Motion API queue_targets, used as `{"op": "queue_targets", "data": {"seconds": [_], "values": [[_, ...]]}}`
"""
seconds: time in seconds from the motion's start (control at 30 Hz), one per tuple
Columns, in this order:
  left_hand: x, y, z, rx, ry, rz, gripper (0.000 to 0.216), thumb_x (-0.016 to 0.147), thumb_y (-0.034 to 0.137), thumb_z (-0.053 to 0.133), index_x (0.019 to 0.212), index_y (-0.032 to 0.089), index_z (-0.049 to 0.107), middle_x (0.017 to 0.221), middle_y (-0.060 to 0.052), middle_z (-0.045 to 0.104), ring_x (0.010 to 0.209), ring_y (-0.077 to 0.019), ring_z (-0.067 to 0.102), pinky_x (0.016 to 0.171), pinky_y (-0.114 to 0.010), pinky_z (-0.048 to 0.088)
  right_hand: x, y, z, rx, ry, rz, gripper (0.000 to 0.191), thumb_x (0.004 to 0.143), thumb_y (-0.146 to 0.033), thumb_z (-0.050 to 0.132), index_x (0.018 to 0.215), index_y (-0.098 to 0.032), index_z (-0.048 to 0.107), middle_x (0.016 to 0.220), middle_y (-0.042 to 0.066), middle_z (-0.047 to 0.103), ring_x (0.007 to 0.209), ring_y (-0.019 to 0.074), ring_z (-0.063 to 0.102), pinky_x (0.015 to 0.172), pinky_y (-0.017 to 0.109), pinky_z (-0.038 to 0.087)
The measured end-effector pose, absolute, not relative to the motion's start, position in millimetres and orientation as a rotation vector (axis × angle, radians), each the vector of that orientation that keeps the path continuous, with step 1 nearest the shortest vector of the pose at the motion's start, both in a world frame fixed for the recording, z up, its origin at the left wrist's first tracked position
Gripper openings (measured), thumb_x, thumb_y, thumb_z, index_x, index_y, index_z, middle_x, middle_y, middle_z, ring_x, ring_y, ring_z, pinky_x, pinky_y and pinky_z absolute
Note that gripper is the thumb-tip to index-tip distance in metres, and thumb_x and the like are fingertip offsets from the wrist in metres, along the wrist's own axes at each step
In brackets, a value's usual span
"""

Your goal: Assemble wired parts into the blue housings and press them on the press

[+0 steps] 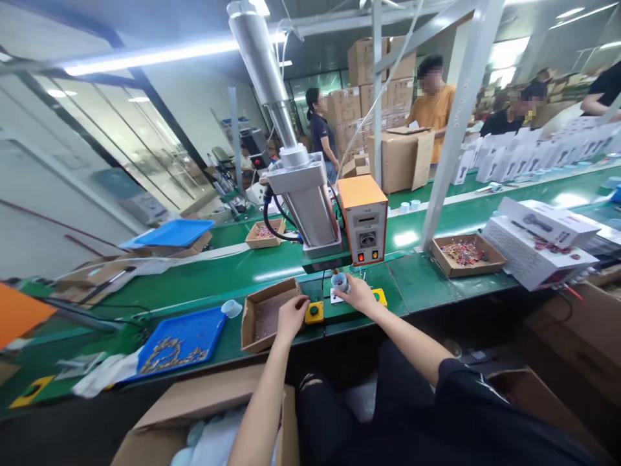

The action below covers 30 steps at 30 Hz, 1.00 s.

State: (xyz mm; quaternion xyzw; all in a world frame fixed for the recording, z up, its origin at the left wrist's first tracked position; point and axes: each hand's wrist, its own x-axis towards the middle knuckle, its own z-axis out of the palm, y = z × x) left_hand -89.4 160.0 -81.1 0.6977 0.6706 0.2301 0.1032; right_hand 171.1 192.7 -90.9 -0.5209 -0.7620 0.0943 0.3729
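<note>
My right hand (pixel 359 294) grips a small light-blue plastic cup (pixel 339 282) from its right side, under the head of a metal press (pixel 310 213). Inside the cup sit small dark reddish bits, too small to name. My left hand (pixel 291 317) is closed in a pinch over the right edge of a shallow cardboard tray (pixel 262 327); whatever its fingertips hold is too small to make out. Just right of those fingertips is a yellow switch box (pixel 314 313) with a green button. A second yellow switch box (pixel 380 298) is partly hidden behind my right hand.
An orange control box (pixel 362 220) stands beside the press. To the left are a blue tray (pixel 182 340) of small metal parts and another light-blue cup (pixel 231 309). A cardboard tray of small red parts (pixel 466 255) and white boxes (pixel 533 243) lie right. Co-workers stand beyond the bench.
</note>
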Motion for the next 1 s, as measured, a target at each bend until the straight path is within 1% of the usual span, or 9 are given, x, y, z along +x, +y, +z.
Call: {"op": "queue_targets", "data": {"seconds": [0.1, 0.17, 0.27, 0.37, 0.47, 0.6, 0.7, 0.8, 1.0], "values": [[-80, 149, -89, 2.145, 1.885, 0.656, 0.025, 0.098, 0.029, 0.059, 0.106, 0.023, 0.082, 0.108, -0.005, 0.083, 0.102, -0.0245, 0.077, 0.092, -0.032, 0.059, 190, 182, -102, -1.288, -1.926, 0.196, 0.054, 0.087, -0.047, 0.081, 0.131, -0.021, 0.065, 0.122, 0.013, 0.075, 0.115, 0.0319, 0.071, 0.096, 0.043, 0.058], [-77, 141, -94, 2.196, 1.866, 0.627, 0.022, 0.097, 0.025, 0.061, 0.101, 0.024, 0.082, 0.109, -0.005, 0.082, 0.106, -0.0242, 0.075, 0.096, -0.032, 0.057, 210, 169, -112, -1.267, -1.865, 0.152, 0.044, 0.092, -0.042, 0.073, 0.130, -0.020, 0.066, 0.128, 0.016, 0.072, 0.123, 0.0330, 0.067, 0.103, 0.048, 0.056], [-73, 133, -99, 2.242, 1.892, 0.577, 0.022, 0.099, 0.023, 0.060, 0.100, 0.025, 0.082, 0.111, -0.006, 0.081, 0.108, -0.0238, 0.073, 0.098, -0.032, 0.055, 243, 147, -133, -1.247, -1.760, 0.105, 0.025, 0.100, -0.032, 0.056, 0.117, -0.019, 0.069, 0.108, 0.015, 0.076, 0.101, 0.0285, 0.073, 0.094, 0.046, 0.060], [-68, 133, -98, 2.270, 1.919, 0.512, 0.026, 0.103, 0.025, 0.056, 0.100, 0.023, 0.081, 0.108, -0.009, 0.079, 0.108, -0.0244, 0.072, 0.097, -0.032, 0.053, 260, 134, -152, -1.225, -1.694, 0.074, 0.019, 0.099, -0.028, 0.053, 0.106, -0.020, 0.068, 0.096, 0.011, 0.074, 0.084, 0.0248, 0.072, 0.083, 0.042, 0.063], [-64, 140, -90, 2.278, 1.937, 0.444, 0.028, 0.103, 0.024, 0.055, 0.093, 0.022, 0.081, 0.101, -0.011, 0.078, 0.104, -0.0258, 0.072, 0.094, -0.033, 0.052, 257, 135, -164, -1.198, -1.663, 0.040, 0.015, 0.097, -0.026, 0.055, 0.103, -0.021, 0.067, 0.098, 0.011, 0.073, 0.092, 0.0247, 0.071, 0.088, 0.042, 0.062], [-57, 151, -73, 2.235, 1.939, 0.424, 0.024, 0.099, 0.027, 0.062, 0.087, 0.022, 0.083, 0.091, -0.011, 0.078, 0.093, -0.0280, 0.072, 0.083, -0.034, 0.052, 246, 143, -175, -1.156, -1.649, -0.010, 0.011, 0.093, -0.028, 0.060, 0.100, -0.022, 0.065, 0.100, 0.011, 0.070, 0.101, 0.0271, 0.068, 0.096, 0.047, 0.059], [-47, 164, -53, 2.226, 1.853, 0.536, 0.023, 0.098, 0.032, 0.063, 0.094, 0.025, 0.085, 0.101, -0.008, 0.080, 0.100, -0.0261, 0.071, 0.087, -0.033, 0.052, 245, 147, -182, -1.146, -1.632, -0.040, 0.018, 0.093, -0.030, 0.061, 0.108, -0.021, 0.064, 0.104, 0.012, 0.069, 0.103, 0.0277, 0.066, 0.095, 0.047, 0.058], [-34, 183, -30, 2.218, 1.749, 0.668, 0.027, 0.099, 0.038, 0.062, 0.102, 0.025, 0.085, 0.107, -0.007, 0.080, 0.104, -0.0251, 0.070, 0.091, -0.032, 0.051, 248, 149, -188, -1.142, -1.631, -0.063, 0.017, 0.094, -0.031, 0.060, 0.107, -0.021, 0.063, 0.103, 0.011, 0.069, 0.101, 0.0266, 0.066, 0.092, 0.045, 0.057], [-27, 216, -7, 2.145, 1.600, 0.679, 0.019, 0.087, 0.038, 0.076, 0.089, 0.022, 0.086, 0.085, -0.005, 0.079, 0.083, -0.0236, 0.070, 0.076, -0.031, 0.050, 250, 153, -189, -1.123, -1.628, -0.092, 0.014, 0.095, -0.030, 0.059, 0.104, -0.021, 0.063, 0.099, 0.010, 0.069, 0.095, 0.0253, 0.065, 0.087, 0.042, 0.055]]}}
